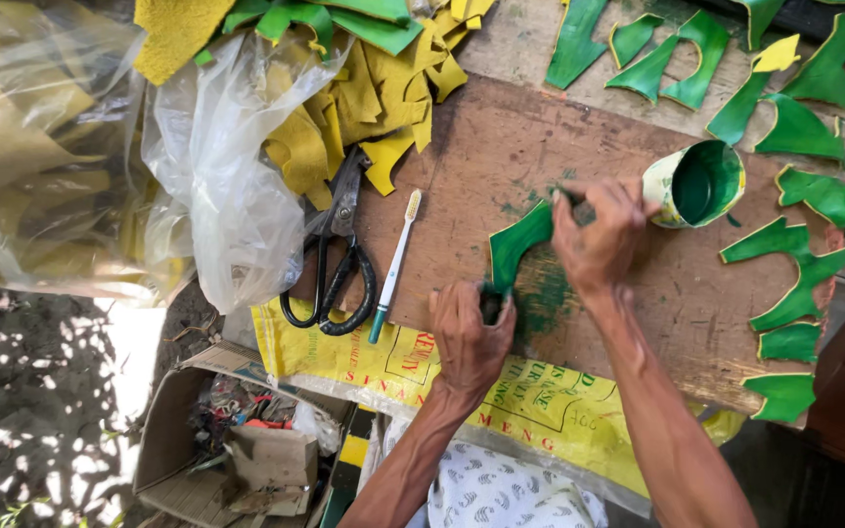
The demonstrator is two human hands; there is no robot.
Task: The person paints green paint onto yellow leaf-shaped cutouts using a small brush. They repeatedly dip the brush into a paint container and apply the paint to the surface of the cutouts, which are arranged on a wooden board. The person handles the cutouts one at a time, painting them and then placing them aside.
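A curved leather piece [517, 240], painted green, lies on the brown wooden board [501, 147]. My left hand [469, 334] presses down on its near end. Over its far end my right hand [600, 233] has its fingers closed on something small that stays hidden. A tin of green paint [698, 183] stands just right of my right hand. Green smears mark the board under the piece.
Black scissors [336, 259] and a white toothbrush [394, 266] lie left of my hands. Several painted green pieces [792, 274] dry at right and top. Yellow leather scraps [364, 108] and clear plastic bags [217, 166] pile at top left. A cardboard box [237, 440] sits below.
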